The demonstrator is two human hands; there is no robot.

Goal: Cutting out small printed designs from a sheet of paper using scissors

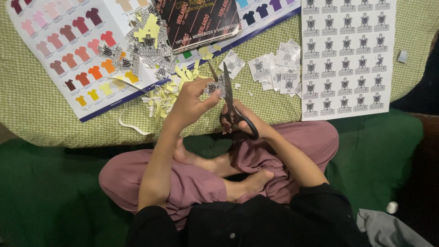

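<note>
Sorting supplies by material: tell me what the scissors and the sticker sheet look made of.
Scissors: dark metal blades with a dull sheen, black handles that look like plastic. Sticker sheet: white paper, probably adhesive-backed, lying flat with printed rows of emblems. The cut piece in the left hand looks like the same stock.

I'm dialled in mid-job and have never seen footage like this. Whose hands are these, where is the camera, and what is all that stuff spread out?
There is one picture, taken from a camera worn on the person's head, looking down at their lap; they sit cross-legged. No machine is involved, only two bare hands. The right hand works black scissors, blades open. The left hand pinches a small printed sticker at the blades. On the green checked cloth lie an uncut sheet of matching stickers on the right, a pile of square-cut stickers in the middle, trimmed stickers with yellow backing scraps on a shirt colour chart on the left, and a dark booklet at the top.
</note>
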